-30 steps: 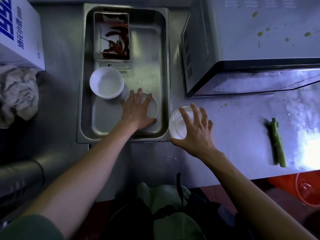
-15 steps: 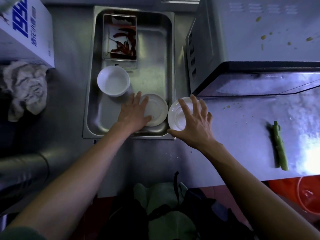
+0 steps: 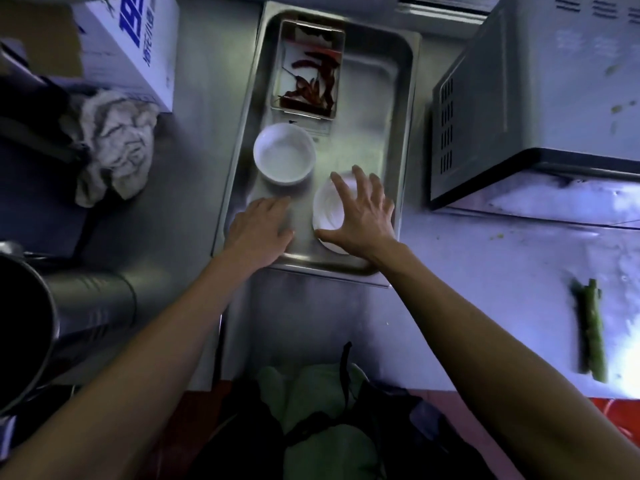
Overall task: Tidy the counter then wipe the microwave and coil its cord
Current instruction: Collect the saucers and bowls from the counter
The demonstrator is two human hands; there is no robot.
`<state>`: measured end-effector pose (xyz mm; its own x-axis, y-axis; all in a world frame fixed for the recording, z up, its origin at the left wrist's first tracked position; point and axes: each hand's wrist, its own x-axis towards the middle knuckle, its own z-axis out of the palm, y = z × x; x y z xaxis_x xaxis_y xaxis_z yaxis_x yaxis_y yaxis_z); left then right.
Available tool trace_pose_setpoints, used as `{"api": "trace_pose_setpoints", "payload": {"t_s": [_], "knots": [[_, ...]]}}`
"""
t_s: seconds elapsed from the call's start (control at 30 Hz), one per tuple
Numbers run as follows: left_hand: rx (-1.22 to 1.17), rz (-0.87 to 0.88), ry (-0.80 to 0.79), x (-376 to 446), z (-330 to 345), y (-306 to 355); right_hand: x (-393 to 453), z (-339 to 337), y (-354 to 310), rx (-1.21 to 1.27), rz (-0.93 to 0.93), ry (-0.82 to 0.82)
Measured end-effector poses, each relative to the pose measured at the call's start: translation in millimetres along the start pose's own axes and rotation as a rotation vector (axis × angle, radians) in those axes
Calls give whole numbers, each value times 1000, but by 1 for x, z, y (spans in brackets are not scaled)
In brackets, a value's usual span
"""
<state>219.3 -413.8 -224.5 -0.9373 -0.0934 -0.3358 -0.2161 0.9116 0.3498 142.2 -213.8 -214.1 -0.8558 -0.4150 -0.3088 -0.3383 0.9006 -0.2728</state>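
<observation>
Since half a second before, the white dish (image 3: 329, 216) had been carried from the counter (image 3: 485, 271) into the steel tray (image 3: 403, 140), and was held there by the right hand (image 3: 363, 220), fingers spread and curled over its rim. The left hand (image 3: 259, 230) was laid flat on the tray floor, fingers straight and together, just below a white bowl (image 3: 284, 157). The microwave (image 3: 536, 98) was seen at the right.

Only 1 view exists, from a head-worn wide-angle camera looking steeply down and forward at close range over the steel tray (image 3: 403, 140) on the table (image 3: 485, 289), with the microwave (image 3: 540, 109) right of the tray and both forearms entering below it.
</observation>
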Motion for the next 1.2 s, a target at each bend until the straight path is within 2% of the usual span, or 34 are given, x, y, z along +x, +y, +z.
{"api": "trace_pose_setpoints", "payload": {"t_s": [0.27, 0.53, 0.87, 1.2], "knots": [[-94, 58, 13, 3, 0, -9, 9, 30, 0, 2, 93, -157], [-99, 141, 25, 10, -5, -14, 12, 42, 3, 2, 110, -173], [-65, 132, -6, 5, -2, -9, 13, 36, 0, -15, 112, -195], [15, 185, -16, -16, -6, 41, -48, 3, 18, 98, -21, 34]]}}
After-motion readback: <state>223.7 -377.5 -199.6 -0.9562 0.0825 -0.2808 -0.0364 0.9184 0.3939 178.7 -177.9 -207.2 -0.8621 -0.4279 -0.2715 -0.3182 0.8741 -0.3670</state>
